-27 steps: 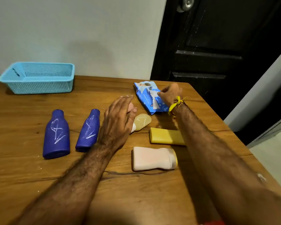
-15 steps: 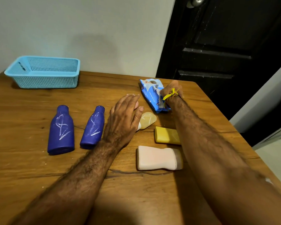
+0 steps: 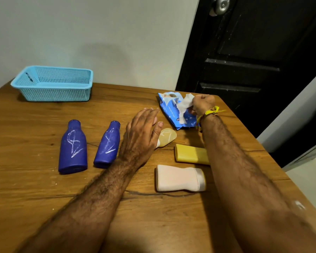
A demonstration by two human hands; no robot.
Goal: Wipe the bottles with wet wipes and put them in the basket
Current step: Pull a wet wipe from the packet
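On the desk (image 3: 35, 189), the right hand (image 3: 202, 105) pinches a white wipe (image 3: 185, 105) drawn partly out of the blue pack (image 3: 171, 114). The left hand (image 3: 142, 137) lies flat with fingers straight, just left of the pack, over a pale tan bottle (image 3: 167, 136). Two blue bottles (image 3: 72, 147) scrawled with white lie left of that hand; a yellow bottle (image 3: 191, 154) and a pink bottle (image 3: 179, 178) lie nearer than the pack. The light-blue basket (image 3: 53, 92) sits well left of the pack.

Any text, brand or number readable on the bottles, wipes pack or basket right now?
None can be read.
Wipes pack: white print on the blue wrapper, too blurred.
Large blue bottle and small blue bottle: white scribbles only, not letters.
Pale bottle: scribble, no text.
Yellow bottle, pink bottle, basket: nothing printed visible.
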